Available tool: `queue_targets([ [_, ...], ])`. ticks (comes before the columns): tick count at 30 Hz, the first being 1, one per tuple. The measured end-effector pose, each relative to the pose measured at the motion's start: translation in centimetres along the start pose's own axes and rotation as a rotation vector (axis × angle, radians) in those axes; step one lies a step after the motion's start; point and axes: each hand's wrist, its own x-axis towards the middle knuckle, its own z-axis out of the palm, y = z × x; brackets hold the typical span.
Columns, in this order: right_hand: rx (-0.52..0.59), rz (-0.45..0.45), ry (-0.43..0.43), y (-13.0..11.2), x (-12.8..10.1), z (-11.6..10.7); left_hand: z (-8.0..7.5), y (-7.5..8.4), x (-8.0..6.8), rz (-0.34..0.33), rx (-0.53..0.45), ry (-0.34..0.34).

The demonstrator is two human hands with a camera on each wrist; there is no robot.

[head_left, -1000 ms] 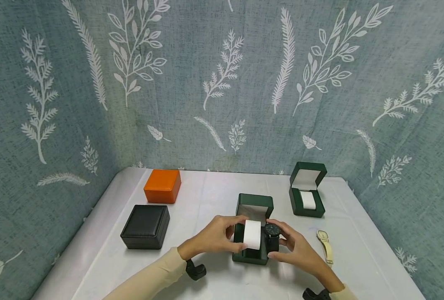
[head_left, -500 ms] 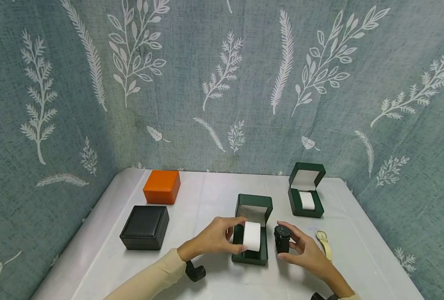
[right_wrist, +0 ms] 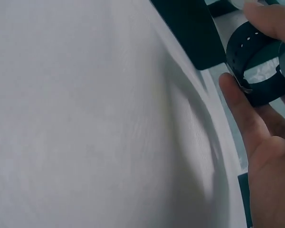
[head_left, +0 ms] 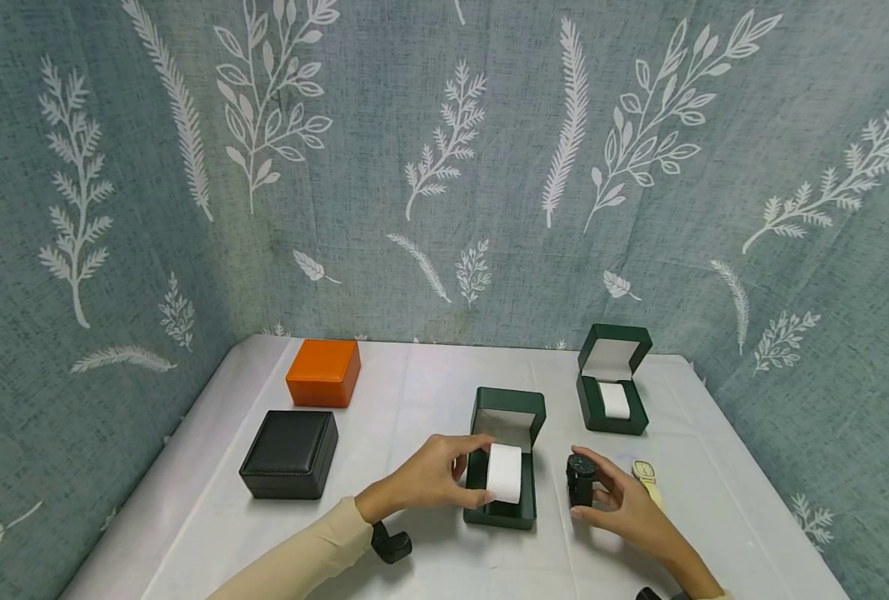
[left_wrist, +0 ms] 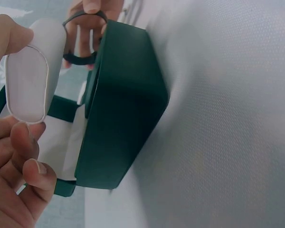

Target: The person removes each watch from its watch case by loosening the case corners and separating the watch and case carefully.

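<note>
White cloth covers the desk (head_left: 429, 392), which is backed by a grey-blue curtain printed with white leaves. An open green watch box (head_left: 501, 492) stands near the front edge, and its white cushion (head_left: 505, 472) is pinched between the thumb and fingers of the left hand (head_left: 432, 477). A black watch (head_left: 581, 481), its strap fastened in a loop, is held upright on the desk just right of the box by the curled fingers of the right hand (head_left: 624, 508). A cream watch (head_left: 645, 473) lies close behind that hand. Farther back, a second open green box (head_left: 613, 382) is seen, with an orange box (head_left: 324, 372) and a black box (head_left: 289, 454) shut at the left.

The cream watch could be knocked or dragged if the right hand is swung outward. The cushion is gripped lightly, so it could slip and tip against the lid. The black watch could topple once released, being stood on its narrow looped strap.
</note>
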Motion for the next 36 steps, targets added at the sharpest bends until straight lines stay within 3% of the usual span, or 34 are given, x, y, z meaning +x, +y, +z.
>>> queue_targets([
  [12, -0.064, 0.1, 0.048, 0.3, 0.1, -0.3, 0.0, -0.1, 0.0, 0.014, -0.009, 0.0],
  [22, 0.036, 0.141, 0.113, 0.4, 0.4, -0.5, 0.0, -0.2, 0.0, 0.03, -0.016, -0.001],
  [30, -0.141, 0.237, 0.159, -0.2, 0.6, -0.5, 0.1, -0.2, 0.0, 0.017, -0.021, -0.007],
  [36, -0.168, 0.288, 0.136, -0.6, 0.7, -0.7, 0.1, -0.3, 0.0, 0.006, -0.02, -0.011],
])
